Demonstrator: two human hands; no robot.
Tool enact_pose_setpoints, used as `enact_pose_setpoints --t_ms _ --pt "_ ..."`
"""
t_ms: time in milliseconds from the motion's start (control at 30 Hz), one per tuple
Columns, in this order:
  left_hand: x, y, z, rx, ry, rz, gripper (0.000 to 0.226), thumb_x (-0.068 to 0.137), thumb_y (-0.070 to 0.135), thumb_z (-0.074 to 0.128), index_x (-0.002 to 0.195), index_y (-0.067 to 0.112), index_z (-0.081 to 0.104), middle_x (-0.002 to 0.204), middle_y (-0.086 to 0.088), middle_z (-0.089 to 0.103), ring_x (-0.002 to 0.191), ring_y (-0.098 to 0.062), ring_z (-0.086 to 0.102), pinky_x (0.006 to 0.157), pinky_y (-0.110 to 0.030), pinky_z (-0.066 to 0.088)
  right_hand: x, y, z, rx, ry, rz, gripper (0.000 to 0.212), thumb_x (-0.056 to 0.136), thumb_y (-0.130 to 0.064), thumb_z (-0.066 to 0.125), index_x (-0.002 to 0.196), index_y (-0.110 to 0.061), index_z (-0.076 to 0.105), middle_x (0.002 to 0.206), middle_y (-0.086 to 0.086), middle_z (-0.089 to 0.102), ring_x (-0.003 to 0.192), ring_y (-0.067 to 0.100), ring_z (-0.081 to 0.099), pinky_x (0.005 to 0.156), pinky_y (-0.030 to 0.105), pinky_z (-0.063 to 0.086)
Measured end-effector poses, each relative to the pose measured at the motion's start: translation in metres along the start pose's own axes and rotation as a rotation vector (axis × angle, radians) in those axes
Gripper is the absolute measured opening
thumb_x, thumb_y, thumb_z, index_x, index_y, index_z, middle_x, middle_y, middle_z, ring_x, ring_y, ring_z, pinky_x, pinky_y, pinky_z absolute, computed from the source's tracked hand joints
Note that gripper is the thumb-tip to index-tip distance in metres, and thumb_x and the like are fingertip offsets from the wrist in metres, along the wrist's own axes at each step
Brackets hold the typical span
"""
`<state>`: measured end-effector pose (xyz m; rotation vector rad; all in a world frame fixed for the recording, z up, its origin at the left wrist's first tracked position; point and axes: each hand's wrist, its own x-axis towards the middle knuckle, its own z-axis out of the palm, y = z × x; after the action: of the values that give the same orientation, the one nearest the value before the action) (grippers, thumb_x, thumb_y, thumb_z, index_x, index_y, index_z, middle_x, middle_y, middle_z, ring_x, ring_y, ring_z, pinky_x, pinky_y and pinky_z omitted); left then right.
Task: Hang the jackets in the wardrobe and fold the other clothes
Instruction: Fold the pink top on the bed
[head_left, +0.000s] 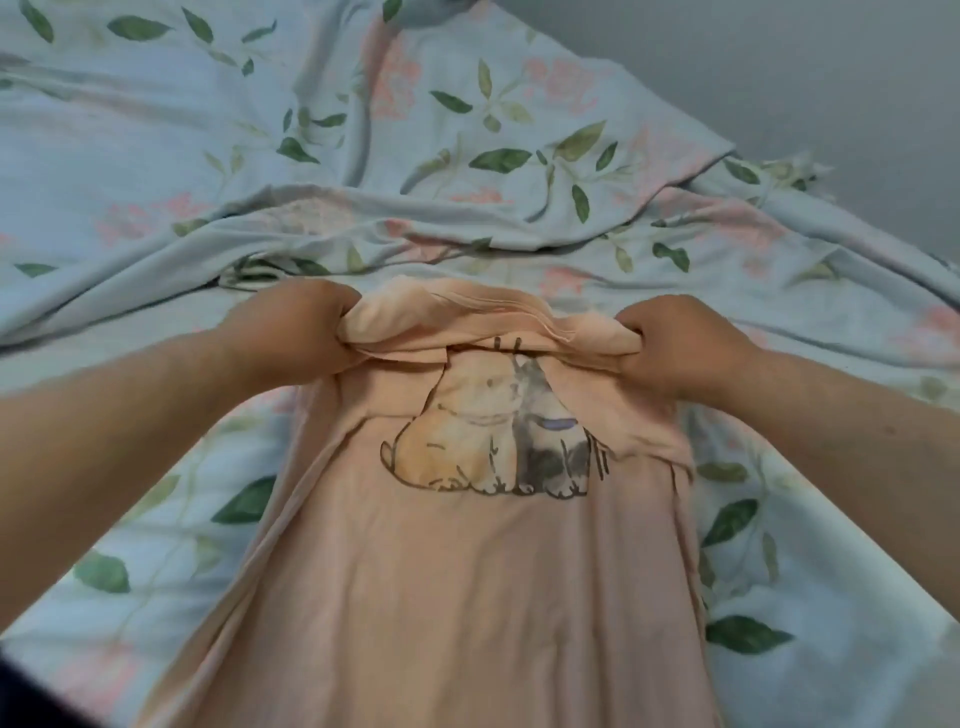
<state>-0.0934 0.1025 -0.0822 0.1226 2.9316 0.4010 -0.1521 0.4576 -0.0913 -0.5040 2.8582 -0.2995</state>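
Note:
A peach T-shirt (467, 571) with a print of two small animals lies lengthwise on the bed, its sides folded in toward the middle. Its far end is bunched into a thick fold. My left hand (291, 332) grips the left corner of that fold, fingers curled under the cloth. At the right corner my right hand (680, 343) holds the fold the same way. The fold is lifted a little and covers the top of the print. No jacket or wardrobe is in view.
The bed is covered by a pale blue sheet (130, 519) with green leaves and pink flowers. A rumpled quilt (415, 156) of the same pattern lies beyond the shirt. A grey wall (831, 78) is at the upper right.

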Motion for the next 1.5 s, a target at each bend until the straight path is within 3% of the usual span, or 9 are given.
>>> enact_pose_setpoints --t_ms 167,667,767,933,1033,1133,1300,1400,1500 --pt "-0.074 0.006 0.015 0.037 -0.12 -0.038 0.009 0.079 0.031 0.068 0.081 0.023 0.064 0.078 0.003 0.064 0.077 -0.024 0.06 0.066 -0.035 0.048 -0.076 -0.032 0.017 0.04 -0.084 -0.083 0.013 0.084 -0.017 0.066 0.076 -0.007 0.064 0.082 0.013 0.067 0.08 0.03 0.057 0.059 0.035 0.021" --pt "-0.292 0.001 0.032 0.052 -0.233 0.276 0.021 0.07 0.016 0.076 0.073 0.017 0.055 0.07 0.009 0.05 0.058 -0.015 0.05 0.048 -0.036 0.042 -0.308 -0.074 0.056 0.07 -0.376 -0.056 0.012 0.083 -0.013 0.054 0.09 -0.018 0.061 0.1 -0.003 0.059 0.094 0.02 0.054 0.074 0.033 0.039" --pt "-0.334 0.006 0.04 0.114 -0.183 0.425 0.038 0.049 -0.004 0.079 0.063 0.016 0.049 0.066 0.003 0.047 0.049 -0.018 0.045 0.04 -0.03 0.034 -0.345 -0.084 0.059 0.018 -0.351 -0.143 0.007 0.076 -0.008 0.059 0.079 -0.015 0.06 0.088 0.003 0.061 0.084 0.026 0.059 0.066 0.037 0.043" --pt "-0.393 -0.005 0.058 0.096 -0.345 0.506 0.046 0.05 0.019 0.084 0.091 0.028 0.066 0.084 0.008 0.054 0.063 -0.013 0.055 0.053 -0.024 0.047 -0.398 -0.097 0.07 -0.033 -0.183 -0.347 0.006 0.059 -0.012 0.056 0.058 -0.018 0.056 0.062 0.001 0.054 0.054 0.022 0.053 0.05 0.029 0.04" --pt "-0.413 -0.006 0.066 0.069 -0.449 0.407 0.046 0.05 0.016 0.077 0.091 0.032 0.065 0.081 0.013 0.051 0.066 -0.012 0.055 0.053 -0.025 0.046 -0.427 -0.097 0.083 -0.045 -0.315 -0.31 0.028 0.044 -0.015 0.076 0.069 -0.02 0.067 0.073 0.0 0.062 0.063 0.023 0.061 0.055 0.028 0.049" --pt "-0.415 0.002 0.065 -0.04 -0.483 0.326 0.019 0.073 0.038 0.061 0.091 0.033 0.056 0.082 0.016 0.046 0.07 -0.012 0.052 0.057 -0.028 0.046 -0.445 -0.095 0.091 -0.032 -0.433 -0.18 0.051 0.056 -0.032 0.067 0.104 -0.018 0.076 0.105 0.003 0.07 0.09 0.024 0.069 0.079 0.026 0.055" --pt "-0.347 0.01 0.057 -0.16 -0.068 -0.053 0.031 0.086 0.051 0.06 0.099 0.023 0.062 0.094 0.007 0.059 0.085 -0.017 0.056 0.077 -0.036 0.046 -0.392 -0.09 0.08 0.41 0.04 0.465 0.011 0.088 -0.02 0.065 0.098 -0.015 0.068 0.09 0.0 0.062 0.084 0.025 0.062 0.069 0.03 0.042" --pt "-0.289 0.011 0.057 -0.416 -0.113 -0.378 0.063 0.081 0.042 0.076 0.133 0.017 0.052 0.12 0.006 0.054 0.106 -0.018 0.053 0.088 -0.035 0.044 -0.335 -0.081 0.071 0.631 0.096 0.732 0.047 0.091 -0.036 0.067 0.131 -0.015 0.055 0.115 -0.005 0.056 0.104 0.016 0.056 0.087 0.03 0.044" --pt "-0.246 0.014 0.059 -0.806 -0.126 -0.581 0.061 0.078 0.04 0.081 0.131 0.02 0.056 0.119 0.007 0.063 0.1 -0.015 0.062 0.077 -0.029 0.05 -0.283 -0.073 0.068 0.817 0.111 0.783 0.041 0.086 -0.039 0.071 0.12 -0.02 0.058 0.11 -0.005 0.062 0.094 0.013 0.059 0.082 0.032 0.048"
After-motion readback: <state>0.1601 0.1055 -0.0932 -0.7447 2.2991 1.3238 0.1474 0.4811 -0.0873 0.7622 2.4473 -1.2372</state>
